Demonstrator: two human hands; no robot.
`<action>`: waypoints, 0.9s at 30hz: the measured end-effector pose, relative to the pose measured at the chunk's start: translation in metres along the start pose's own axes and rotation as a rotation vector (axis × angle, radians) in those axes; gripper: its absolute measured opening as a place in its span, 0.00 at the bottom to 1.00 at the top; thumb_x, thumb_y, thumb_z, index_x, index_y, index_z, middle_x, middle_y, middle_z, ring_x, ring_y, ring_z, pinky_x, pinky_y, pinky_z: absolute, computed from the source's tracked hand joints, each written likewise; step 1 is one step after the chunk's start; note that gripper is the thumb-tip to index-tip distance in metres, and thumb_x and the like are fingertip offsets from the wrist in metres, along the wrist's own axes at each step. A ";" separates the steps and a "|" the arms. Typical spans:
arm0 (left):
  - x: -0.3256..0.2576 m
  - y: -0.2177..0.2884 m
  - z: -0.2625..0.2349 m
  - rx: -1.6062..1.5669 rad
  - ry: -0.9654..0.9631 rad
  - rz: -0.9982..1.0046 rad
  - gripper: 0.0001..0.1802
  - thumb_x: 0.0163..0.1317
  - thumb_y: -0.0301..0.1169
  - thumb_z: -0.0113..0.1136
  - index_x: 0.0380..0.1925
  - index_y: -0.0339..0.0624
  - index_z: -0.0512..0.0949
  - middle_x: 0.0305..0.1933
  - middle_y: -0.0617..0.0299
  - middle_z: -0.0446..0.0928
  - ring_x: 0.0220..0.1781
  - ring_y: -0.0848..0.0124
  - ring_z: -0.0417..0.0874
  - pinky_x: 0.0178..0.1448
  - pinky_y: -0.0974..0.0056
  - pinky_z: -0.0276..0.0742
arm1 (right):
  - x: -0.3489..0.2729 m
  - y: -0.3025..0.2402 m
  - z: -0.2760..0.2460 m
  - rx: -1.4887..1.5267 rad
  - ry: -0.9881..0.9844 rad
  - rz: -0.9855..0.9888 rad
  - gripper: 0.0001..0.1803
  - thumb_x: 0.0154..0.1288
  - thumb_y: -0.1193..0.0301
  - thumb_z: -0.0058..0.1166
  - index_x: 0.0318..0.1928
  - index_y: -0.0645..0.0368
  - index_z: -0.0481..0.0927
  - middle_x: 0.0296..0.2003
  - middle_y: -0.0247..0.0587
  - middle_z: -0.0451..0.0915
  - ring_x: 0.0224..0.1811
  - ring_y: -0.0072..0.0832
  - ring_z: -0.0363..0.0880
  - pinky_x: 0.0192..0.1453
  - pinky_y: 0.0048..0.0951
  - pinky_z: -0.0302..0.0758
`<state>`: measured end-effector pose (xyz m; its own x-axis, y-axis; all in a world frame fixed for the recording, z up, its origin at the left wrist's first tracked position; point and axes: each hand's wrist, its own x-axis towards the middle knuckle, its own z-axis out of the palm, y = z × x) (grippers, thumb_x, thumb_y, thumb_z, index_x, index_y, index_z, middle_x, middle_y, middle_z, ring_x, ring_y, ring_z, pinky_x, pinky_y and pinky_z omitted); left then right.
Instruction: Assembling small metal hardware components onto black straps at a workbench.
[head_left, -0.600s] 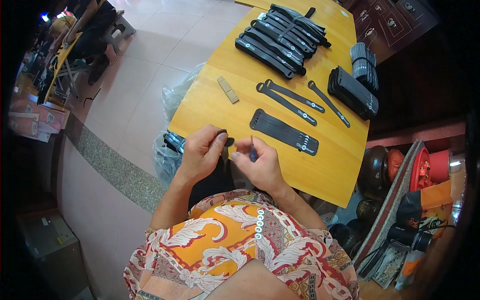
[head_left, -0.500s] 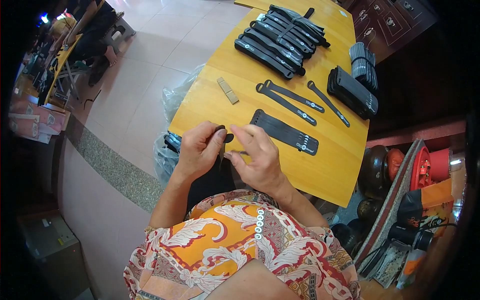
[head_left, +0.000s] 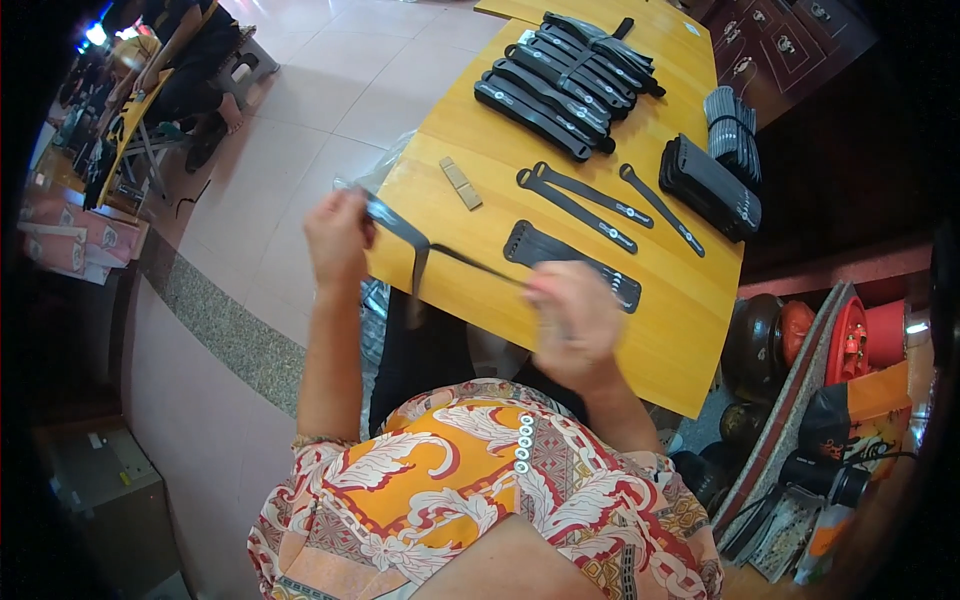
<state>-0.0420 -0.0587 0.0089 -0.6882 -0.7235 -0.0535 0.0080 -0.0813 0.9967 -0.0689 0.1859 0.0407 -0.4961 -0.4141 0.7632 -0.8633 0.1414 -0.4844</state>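
My left hand (head_left: 338,238) is raised off the near left corner of the yellow wooden table (head_left: 680,300) and grips one end of a thin black strap (head_left: 420,242). My right hand (head_left: 575,322), blurred, holds the strap's other end over the table's near edge. The strap is stretched between both hands, with a short piece hanging down from its middle. A wide flat black strap piece (head_left: 570,262) lies on the table just beyond my right hand. Two thin black straps (head_left: 585,198) lie further out.
A small tan block (head_left: 461,183) lies near the table's left edge. A row of black straps (head_left: 560,80) covers the far end, with black bundles (head_left: 712,185) at the right. Pots and red containers (head_left: 850,340) stand right of the table. A person sits far left (head_left: 190,50).
My hands were together at the near table edge. Now they have pulled apart, the left hand up and to the left, stretching the black strap between them.
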 end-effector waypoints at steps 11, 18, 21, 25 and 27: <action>0.093 -0.006 -0.051 -0.666 0.028 -0.150 0.04 0.66 0.28 0.46 0.35 0.40 0.69 0.25 0.61 0.71 0.22 0.72 0.72 0.25 0.70 0.68 | -0.071 0.035 -0.188 0.287 0.693 0.700 0.08 0.65 0.69 0.50 0.42 0.59 0.74 0.25 0.38 0.75 0.20 0.17 0.67 0.21 0.13 0.61; 0.091 0.033 0.009 -0.556 -0.047 -0.021 0.09 0.64 0.24 0.47 0.43 0.35 0.69 0.29 0.57 0.73 0.26 0.66 0.78 0.28 0.66 0.75 | -0.083 0.042 -0.187 0.305 0.791 0.794 0.10 0.65 0.68 0.49 0.41 0.61 0.74 0.24 0.37 0.74 0.19 0.17 0.66 0.21 0.15 0.61; 0.100 0.021 0.032 -0.443 -0.060 -0.012 0.09 0.62 0.21 0.46 0.42 0.35 0.68 0.30 0.55 0.74 0.26 0.64 0.80 0.27 0.66 0.77 | -0.087 0.039 -0.188 0.338 0.831 0.805 0.10 0.64 0.68 0.49 0.41 0.61 0.74 0.23 0.37 0.74 0.18 0.18 0.66 0.20 0.15 0.60; 0.112 -0.022 0.053 -0.451 0.030 -0.132 0.08 0.60 0.20 0.45 0.40 0.33 0.67 0.31 0.52 0.74 0.26 0.64 0.81 0.26 0.66 0.79 | -0.082 0.031 -0.182 0.314 0.836 0.848 0.09 0.64 0.68 0.49 0.41 0.61 0.73 0.22 0.37 0.74 0.18 0.18 0.66 0.20 0.15 0.60; 0.112 -0.032 0.056 -0.435 0.068 -0.177 0.07 0.60 0.19 0.44 0.39 0.32 0.66 0.31 0.50 0.74 0.25 0.64 0.81 0.26 0.65 0.79 | -0.082 0.028 -0.182 0.320 0.794 0.837 0.09 0.65 0.69 0.49 0.41 0.61 0.73 0.22 0.37 0.73 0.17 0.18 0.66 0.20 0.15 0.60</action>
<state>-0.1600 -0.0985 -0.0254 -0.6577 -0.7143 -0.2390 0.2079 -0.4771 0.8539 -0.0693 0.3874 0.0420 -0.9089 0.3863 0.1571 -0.2392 -0.1742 -0.9552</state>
